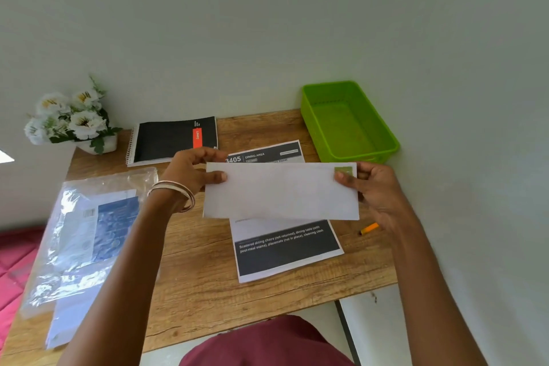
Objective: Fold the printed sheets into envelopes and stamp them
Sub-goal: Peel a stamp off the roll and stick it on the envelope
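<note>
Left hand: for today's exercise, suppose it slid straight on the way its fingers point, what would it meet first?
The left hand points rightward across the envelope it pinches. Beyond that paper, the first thing is probably the right hand at the opposite end, though depth is uncertain.

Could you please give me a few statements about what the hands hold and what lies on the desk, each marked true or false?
1. Both hands hold the white envelope above the printed sheet. True.
2. The green basket holds a stack of envelopes. False: nothing shows inside it.
3. A green stamp sits at the envelope's corner by the right hand. True.
4. The left hand grips the spiral notebook. False: the notebook lies on the desk; that hand pinches the envelope.
</note>
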A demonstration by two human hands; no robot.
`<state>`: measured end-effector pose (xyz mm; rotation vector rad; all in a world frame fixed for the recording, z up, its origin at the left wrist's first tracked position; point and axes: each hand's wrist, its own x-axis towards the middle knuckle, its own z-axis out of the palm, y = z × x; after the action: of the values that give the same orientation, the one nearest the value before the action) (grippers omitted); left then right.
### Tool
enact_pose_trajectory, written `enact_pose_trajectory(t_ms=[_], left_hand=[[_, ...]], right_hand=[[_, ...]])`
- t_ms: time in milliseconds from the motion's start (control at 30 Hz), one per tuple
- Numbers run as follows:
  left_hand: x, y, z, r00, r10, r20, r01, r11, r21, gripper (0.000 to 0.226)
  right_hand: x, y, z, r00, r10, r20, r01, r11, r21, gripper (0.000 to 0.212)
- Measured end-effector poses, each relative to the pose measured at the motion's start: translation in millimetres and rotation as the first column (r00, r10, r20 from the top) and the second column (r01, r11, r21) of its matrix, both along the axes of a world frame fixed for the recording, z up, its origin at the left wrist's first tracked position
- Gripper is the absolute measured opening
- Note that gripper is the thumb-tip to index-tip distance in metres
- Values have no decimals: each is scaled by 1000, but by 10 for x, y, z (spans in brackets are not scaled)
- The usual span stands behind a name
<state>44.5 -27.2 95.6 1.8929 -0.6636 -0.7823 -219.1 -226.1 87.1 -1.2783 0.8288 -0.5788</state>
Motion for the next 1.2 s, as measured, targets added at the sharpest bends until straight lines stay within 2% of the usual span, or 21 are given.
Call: enact_pose_trajectory(t_ms=[133,333,467,567,667,767,867,933,1067,1200], left_hand=[[-56,-220,88,998,3,-61,-9,995,-100,40],[-149,-790,399,958,-241,-154,204,953,-224,44],[-235,-1313,570,922,-320,-220,249,922,-296,40],[-273,-1730,636,955,-228,-188,179,953,-246,39],[-330,-2030,595,951,-151,-269,118,984,-135,41],[-402,-2185,440,964,-106,-243,92,994,-66,45],[-452,-2229,261,974,-80,-212,70,996,-53,44],[-503,-2187,198,976,-122,-183,122,992,-8,27],[-526,-2068,70,970,-132,-206,140,990,28,7],[-466,-1947,-24,963,-59,-263,66,998,17,9]], right_hand=[[-191,-114,75,998,-61,-3,61,998,-2,19],[-450,-282,196,958,-281,56,285,955,-81,3],[-587,-427,291,882,-458,111,470,873,-131,4],[-630,-547,326,780,-600,176,622,772,-126,5],[-553,-650,248,671,-719,181,740,662,-117,9],[-358,-684,121,575,-806,137,816,555,-160,2],[-154,-672,-8,527,-847,76,833,496,-245,9],[-52,-695,-99,542,-840,16,814,520,-259,10],[49,-800,-240,639,-759,-126,723,648,-240,12],[53,-871,-261,680,-699,-221,642,713,-282,8]])
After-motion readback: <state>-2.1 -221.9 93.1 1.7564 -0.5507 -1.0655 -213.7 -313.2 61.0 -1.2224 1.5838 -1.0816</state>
